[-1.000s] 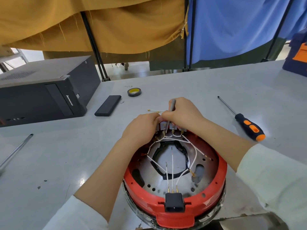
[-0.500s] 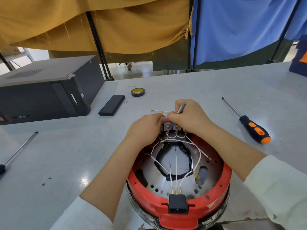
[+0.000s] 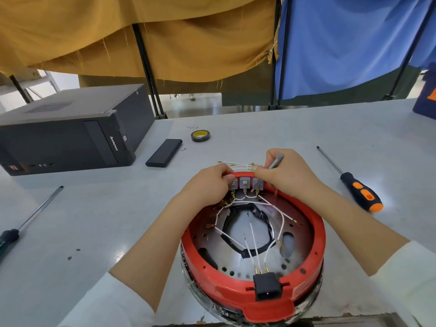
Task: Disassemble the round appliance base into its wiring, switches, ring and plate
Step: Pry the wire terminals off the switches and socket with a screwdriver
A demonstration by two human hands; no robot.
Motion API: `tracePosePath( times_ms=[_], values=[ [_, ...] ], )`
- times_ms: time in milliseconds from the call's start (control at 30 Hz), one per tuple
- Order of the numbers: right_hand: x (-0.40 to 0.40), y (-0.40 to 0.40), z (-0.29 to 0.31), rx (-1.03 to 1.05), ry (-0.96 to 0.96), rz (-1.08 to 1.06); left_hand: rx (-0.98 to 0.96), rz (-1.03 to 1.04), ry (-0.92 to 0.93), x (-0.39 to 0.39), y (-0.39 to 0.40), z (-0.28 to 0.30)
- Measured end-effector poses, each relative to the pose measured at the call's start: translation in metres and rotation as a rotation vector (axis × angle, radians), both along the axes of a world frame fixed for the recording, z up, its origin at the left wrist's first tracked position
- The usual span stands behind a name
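The round appliance base (image 3: 316,234) lies open side up at the table's near edge, a red ring around a perforated metal plate (image 3: 236,260). White wires (image 3: 280,223) run from a black power socket (image 3: 267,285) to three grey switches (image 3: 245,182) on the far rim. My left hand (image 3: 207,187) grips the left switch at the rim. My right hand (image 3: 286,173) holds a thin grey metal tool (image 3: 276,161) whose tip points down at the right switch. Loose wires (image 3: 236,164) lie on the table just beyond the rim.
An orange-and-black screwdriver (image 3: 359,194) lies to the right. A second screwdriver (image 3: 26,220) lies at the left. A black computer case (image 3: 66,131) stands far left, with a flat black block (image 3: 164,152), a small screw (image 3: 183,149) and a tape roll (image 3: 200,135) beyond the base.
The tool in my right hand has tilted from nearly upright to leaning right. Both hands stay at the switches on the far rim, and the camera has moved closer.
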State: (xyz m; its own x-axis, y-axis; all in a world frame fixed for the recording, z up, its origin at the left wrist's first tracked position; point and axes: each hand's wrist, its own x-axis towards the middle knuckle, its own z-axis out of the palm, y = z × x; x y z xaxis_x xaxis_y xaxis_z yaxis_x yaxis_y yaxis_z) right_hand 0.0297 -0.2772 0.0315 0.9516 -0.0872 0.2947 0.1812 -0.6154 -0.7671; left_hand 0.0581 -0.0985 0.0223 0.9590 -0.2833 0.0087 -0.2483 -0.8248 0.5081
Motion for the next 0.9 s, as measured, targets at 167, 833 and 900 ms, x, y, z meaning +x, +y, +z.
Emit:
tracePosePath(
  times_ms=[167, 833, 900],
  values=[
    [0.004, 0.005, 0.000, -0.037, -0.111, 0.014, -0.015, -0.077, -0.010, 0.003, -0.011, 0.006],
    [0.025, 0.012, -0.001, -0.056, 0.054, 0.042, -0.053, -0.061, -0.111, 0.002, -0.010, -0.007],
    [0.025, 0.013, -0.001, -0.072, 0.058, 0.032, -0.049, -0.060, -0.111, 0.002, -0.010, -0.007]
  ],
)
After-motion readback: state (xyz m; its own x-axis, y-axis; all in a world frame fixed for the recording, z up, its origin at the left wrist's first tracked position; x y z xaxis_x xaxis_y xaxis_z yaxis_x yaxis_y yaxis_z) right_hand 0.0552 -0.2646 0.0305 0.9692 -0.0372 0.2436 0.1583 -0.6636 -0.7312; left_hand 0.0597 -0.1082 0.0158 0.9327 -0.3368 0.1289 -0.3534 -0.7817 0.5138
